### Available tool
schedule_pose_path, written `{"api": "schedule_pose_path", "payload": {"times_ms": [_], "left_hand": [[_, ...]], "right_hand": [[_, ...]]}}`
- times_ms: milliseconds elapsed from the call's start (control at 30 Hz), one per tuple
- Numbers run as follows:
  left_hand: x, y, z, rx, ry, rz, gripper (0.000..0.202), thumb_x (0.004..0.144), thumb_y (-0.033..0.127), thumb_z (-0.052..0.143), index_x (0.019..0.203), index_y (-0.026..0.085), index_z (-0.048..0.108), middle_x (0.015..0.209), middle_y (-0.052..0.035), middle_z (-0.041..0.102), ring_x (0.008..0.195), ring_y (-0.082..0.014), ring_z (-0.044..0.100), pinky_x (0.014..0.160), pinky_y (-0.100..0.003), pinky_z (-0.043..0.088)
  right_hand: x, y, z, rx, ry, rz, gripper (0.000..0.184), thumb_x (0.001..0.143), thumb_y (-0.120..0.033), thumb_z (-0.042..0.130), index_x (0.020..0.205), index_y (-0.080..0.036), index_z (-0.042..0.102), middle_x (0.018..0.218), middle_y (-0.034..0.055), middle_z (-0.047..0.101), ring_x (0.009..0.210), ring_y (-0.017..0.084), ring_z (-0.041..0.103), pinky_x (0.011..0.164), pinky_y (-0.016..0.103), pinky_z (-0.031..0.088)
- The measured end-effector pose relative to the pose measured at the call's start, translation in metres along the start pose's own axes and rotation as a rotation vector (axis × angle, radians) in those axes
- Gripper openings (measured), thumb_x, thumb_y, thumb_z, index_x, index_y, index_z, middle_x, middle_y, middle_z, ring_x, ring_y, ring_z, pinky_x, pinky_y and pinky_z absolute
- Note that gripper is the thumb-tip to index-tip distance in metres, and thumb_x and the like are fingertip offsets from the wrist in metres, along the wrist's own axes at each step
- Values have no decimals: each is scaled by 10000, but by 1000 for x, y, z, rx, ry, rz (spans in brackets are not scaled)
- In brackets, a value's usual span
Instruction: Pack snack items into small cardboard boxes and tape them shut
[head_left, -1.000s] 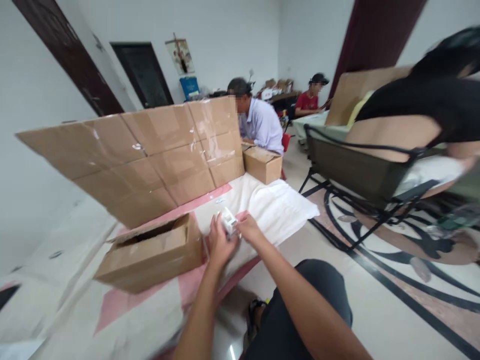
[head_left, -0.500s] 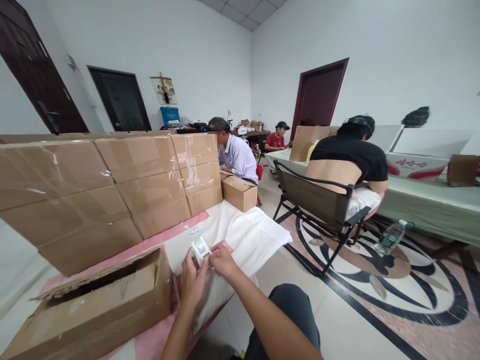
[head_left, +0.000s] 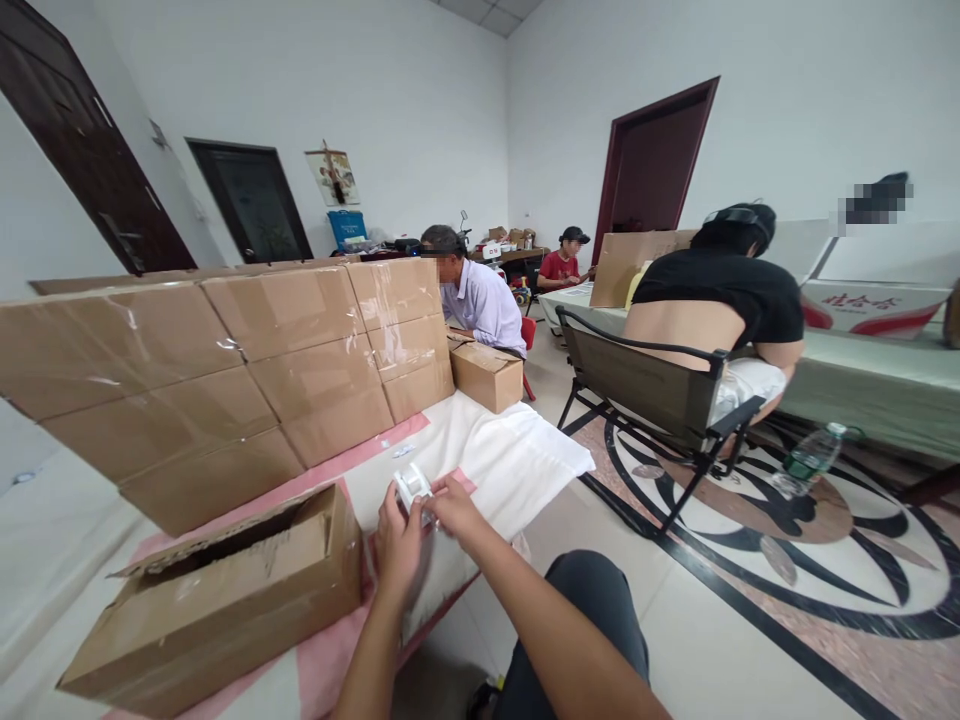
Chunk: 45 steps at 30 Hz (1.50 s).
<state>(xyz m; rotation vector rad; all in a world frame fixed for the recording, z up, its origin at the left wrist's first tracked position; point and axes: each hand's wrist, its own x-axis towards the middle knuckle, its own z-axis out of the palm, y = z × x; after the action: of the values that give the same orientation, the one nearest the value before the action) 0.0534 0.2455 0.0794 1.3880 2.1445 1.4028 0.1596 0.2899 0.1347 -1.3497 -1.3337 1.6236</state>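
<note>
A small white plastic part (head_left: pixel 411 481), shaped somewhat like a spool, is held up above the cloth-covered table. My left hand (head_left: pixel 400 538) is closed around its left and lower side. The fingers of my right hand (head_left: pixel 455 508) are pinched together at its lower right edge. My fingers hide the lower side of the part, so I cannot make out its details there. Small clear-and-white scraps (head_left: pixel 403 452) lie on the cloth just beyond my hands. To the left of my hands stands an opened cardboard box (head_left: pixel 247 605).
Stacked taped cartons (head_left: pixel 300 360) form a wall along the table's far side. A smaller carton (head_left: pixel 487 375) stands at its right end. Co-workers sit beyond, one in a folding chair (head_left: pixel 645 385) to the right. A plastic bottle (head_left: pixel 814 460) stands on the patterned floor.
The view has shifted slightly, so the surroundings sit differently in the picture. Both hands stay on the white part, which looks a little turned.
</note>
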Motion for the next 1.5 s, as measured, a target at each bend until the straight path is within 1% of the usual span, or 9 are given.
{"api": "schedule_pose_path", "payload": {"times_ms": [267, 400, 533, 767, 933, 1100, 1200, 1300, 1500], "left_hand": [[-3, 3, 0, 57, -16, 8, 608, 1008, 452, 355, 1535, 149, 355, 1533, -201, 469, 1437, -339, 444, 1177, -507, 374], [-2, 4, 1, 64, -20, 17, 623, 1009, 445, 348, 1545, 127, 339, 1540, -206, 460, 1447, -332, 428, 1188, -501, 360], [-2, 4, 3, 88, -31, 19, 634, 1018, 437, 333, 1556, 102, 326, 1562, -224, 430, 1458, -352, 406, 1193, -538, 340], [-4, 1, 7, 162, -50, -11, 586, 1043, 429, 299, 1585, 205, 314, 1603, -195, 376, 1485, -374, 358, 1180, -626, 307], [-6, 10, 1, 176, -65, -13, 571, 1038, 404, 312, 1567, 194, 357, 1583, -198, 406, 1476, -345, 389, 1185, -574, 335], [-5, 16, -3, 174, -66, -13, 597, 1021, 461, 348, 1568, 221, 351, 1580, -179, 426, 1470, -336, 410, 1186, -564, 342], [-5, 13, -2, 171, -80, 10, 620, 1014, 460, 355, 1579, 206, 329, 1591, -173, 412, 1482, -319, 394, 1202, -521, 333], [-5, 8, 0, 169, -86, 16, 623, 1016, 454, 340, 1586, 205, 312, 1604, -169, 394, 1493, -328, 373, 1207, -538, 318], [-2, -5, 6, 158, -72, 5, 607, 1024, 482, 341, 1581, 242, 328, 1616, -149, 383, 1499, -337, 357, 1215, -571, 291]], "right_hand": [[-5, -7, -2, -32, -29, 54, 196, 993, -295, 645, 1107, -139, 613, 767, -44, 591, 509, 51, 490, 456, 169, 425], [-7, -8, -3, -51, -26, 65, 225, 1005, -314, 628, 1148, -140, 615, 846, -14, 631, 575, 70, 556, 505, 190, 486], [-4, -6, -1, -57, -10, 66, 240, 1006, -317, 628, 1168, -141, 621, 934, 17, 660, 672, 99, 621, 579, 228, 549], [4, 1, 7, -39, 42, 78, 247, 999, -315, 638, 1176, -142, 625, 998, 35, 668, 747, 120, 650, 628, 253, 577], [-5, -8, 4, -36, 12, 101, 311, 997, -338, 638, 1246, -153, 614, 1142, 74, 670, 916, 179, 685, 774, 351, 611], [-11, -12, -2, -24, -24, 88, 308, 998, -345, 637, 1237, -151, 620, 1138, 74, 673, 913, 179, 687, 772, 351, 612], [-9, -5, -4, -23, -39, 71, 294, 1000, -344, 635, 1219, -148, 623, 1092, 63, 676, 855, 159, 682, 721, 317, 609], [-1, 4, -4, -38, -54, 70, 279, 1001, -336, 635, 1205, -145, 624, 1044, 51, 678, 799, 141, 674, 675, 288, 600], [15, 14, 7, -72, -52, 33, 318, 999, -325, 637, 1265, -155, 605, 1132, 71, 673, 895, 174, 688, 763, 345, 613]]}}
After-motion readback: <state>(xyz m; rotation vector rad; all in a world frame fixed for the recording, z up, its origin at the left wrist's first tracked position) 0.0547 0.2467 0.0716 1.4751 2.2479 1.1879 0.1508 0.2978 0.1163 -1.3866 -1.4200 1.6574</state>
